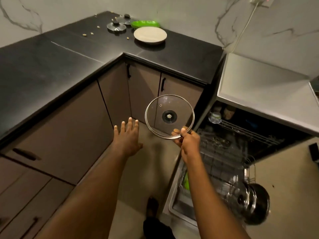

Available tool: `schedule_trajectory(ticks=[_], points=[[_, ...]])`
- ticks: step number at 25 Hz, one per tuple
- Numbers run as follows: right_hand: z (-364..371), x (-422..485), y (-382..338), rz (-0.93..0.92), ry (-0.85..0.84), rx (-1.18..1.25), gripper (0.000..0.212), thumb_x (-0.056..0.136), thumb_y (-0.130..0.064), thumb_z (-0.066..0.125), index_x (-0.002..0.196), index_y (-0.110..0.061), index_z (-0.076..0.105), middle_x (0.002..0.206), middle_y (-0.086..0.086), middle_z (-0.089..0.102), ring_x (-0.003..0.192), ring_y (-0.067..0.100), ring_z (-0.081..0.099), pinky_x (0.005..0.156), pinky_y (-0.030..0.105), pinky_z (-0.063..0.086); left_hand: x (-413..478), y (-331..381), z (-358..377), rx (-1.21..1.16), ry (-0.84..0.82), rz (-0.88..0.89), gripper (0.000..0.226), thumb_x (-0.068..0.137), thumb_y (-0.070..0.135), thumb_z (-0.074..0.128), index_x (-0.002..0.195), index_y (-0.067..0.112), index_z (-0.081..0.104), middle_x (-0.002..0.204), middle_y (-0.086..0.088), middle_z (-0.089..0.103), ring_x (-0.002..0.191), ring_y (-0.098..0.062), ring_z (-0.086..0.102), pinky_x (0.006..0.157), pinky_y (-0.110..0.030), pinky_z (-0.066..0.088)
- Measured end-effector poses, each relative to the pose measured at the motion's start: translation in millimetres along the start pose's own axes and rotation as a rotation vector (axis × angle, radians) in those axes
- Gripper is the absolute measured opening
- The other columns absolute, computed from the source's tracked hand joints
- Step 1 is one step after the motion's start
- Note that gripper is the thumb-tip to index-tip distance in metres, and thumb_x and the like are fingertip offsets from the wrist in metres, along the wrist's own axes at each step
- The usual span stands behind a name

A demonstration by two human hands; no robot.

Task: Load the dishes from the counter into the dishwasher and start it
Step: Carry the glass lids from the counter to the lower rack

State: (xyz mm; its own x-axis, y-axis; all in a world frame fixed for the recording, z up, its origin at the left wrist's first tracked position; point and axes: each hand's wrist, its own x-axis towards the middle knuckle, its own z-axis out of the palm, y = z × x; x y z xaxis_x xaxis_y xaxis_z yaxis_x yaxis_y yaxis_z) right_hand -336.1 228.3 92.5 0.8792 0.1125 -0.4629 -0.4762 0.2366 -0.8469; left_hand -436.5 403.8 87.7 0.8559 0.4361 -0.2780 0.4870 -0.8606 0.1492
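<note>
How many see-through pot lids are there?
3. The big lid is held by the right hand; two smaller ones sit on the counter: the near lid and the far lid behind it. The dishwasher may hide more.

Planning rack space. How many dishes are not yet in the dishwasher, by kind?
Glass lids: 3 (held lid in right hand; front lid and back lid on counter)
Cream plate: 1
Green dish: 1
Total: 5
</note>
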Motion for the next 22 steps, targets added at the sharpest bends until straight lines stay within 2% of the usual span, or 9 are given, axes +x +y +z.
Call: schedule_trajectory(ticks=[3,5,9,14,18,20,22], points=[[-51.0,-25.0,13.9,0.003,0.032,-0.054,0.009,0.100,-0.005,0.046,0.099,-0.010,0.053,0.083,0.011,0.067,0.065,0.014,0.067,0.055,0.026,0.056,-31.3,26.1,29.2,0.014,-0.049,0.035,0.101,0.091,0.049,0.061,0.157,0.016,-0.008,0.164,-0.010,-0.012,0.151,-0.035,-0.006,0.119,-0.056,0.000],[-83.7,-32.7,24.0,0.005,0.068,-0.111,0.011,0.100,-0.006,0.047,0.095,-0.013,0.055,0.079,0.008,0.067,0.062,0.013,0.067,0.059,0.029,0.053,-43.8,45.5,45.8,0.026,-0.085,0.060,0.100,0.092,0.048,0.059,0.156,0.016,-0.010,0.164,-0.010,-0.013,0.151,-0.035,-0.005,0.120,-0.056,0.001],[-166.7,-37.4,37.7,0.059,0.134,-0.228,0.009,0.098,-0.012,0.053,0.097,-0.014,0.061,0.088,0.011,0.070,0.077,0.022,0.068,0.075,0.046,0.057,-61.0,108.4,83.6,0.081,-0.207,0.136,0.100,0.092,0.046,0.059,0.156,0.016,-0.012,0.164,-0.010,-0.015,0.151,-0.035,-0.006,0.119,-0.055,0.000],[-269.3,-34.4,46.9,0.138,0.201,-0.264,0.012,0.096,-0.007,0.054,0.093,-0.016,0.062,0.093,0.011,0.070,0.086,0.028,0.069,0.075,0.050,0.058,-71.7,197.8,137.5,0.119,-0.338,0.220,0.095,0.095,0.044,0.056,0.156,0.015,-0.010,0.164,-0.011,-0.013,0.151,-0.035,-0.004,0.119,-0.056,0.003],[-353.4,-7.9,54.9,0.211,0.260,-0.333,0.006,0.095,-0.006,0.057,0.099,-0.007,0.061,0.081,0.006,0.068,0.075,0.023,0.069,0.066,0.040,0.059,-83.6,270.2,208.8,0.169,-0.449,0.245,0.088,0.097,0.041,0.050,0.157,0.016,-0.009,0.164,-0.010,-0.012,0.151,-0.034,-0.004,0.120,-0.054,0.002],[-386.7,8.3,68.2,0.216,0.292,-0.418,0.002,0.091,-0.012,0.062,0.091,-0.012,0.060,0.081,0.012,0.069,0.080,0.032,0.069,0.076,0.054,0.057,-85.5,298.3,245.5,0.196,-0.521,0.267,0.086,0.096,0.037,0.048,0.157,0.017,-0.010,0.164,-0.010,-0.014,0.151,-0.033,-0.006,0.120,-0.054,0.001],[-413.7,21.8,82.9,0.222,0.330,-0.505,0.008,0.086,-0.020,0.065,0.084,-0.016,0.058,0.081,0.013,0.069,0.081,0.036,0.068,0.077,0.059,0.054,-82.0,320.1,274.8,0.205,-0.564,0.294,0.083,0.097,0.034,0.046,0.157,0.017,-0.010,0.164,-0.009,-0.015,0.151,-0.033,-0.009,0.120,-0.054,-0.001]])
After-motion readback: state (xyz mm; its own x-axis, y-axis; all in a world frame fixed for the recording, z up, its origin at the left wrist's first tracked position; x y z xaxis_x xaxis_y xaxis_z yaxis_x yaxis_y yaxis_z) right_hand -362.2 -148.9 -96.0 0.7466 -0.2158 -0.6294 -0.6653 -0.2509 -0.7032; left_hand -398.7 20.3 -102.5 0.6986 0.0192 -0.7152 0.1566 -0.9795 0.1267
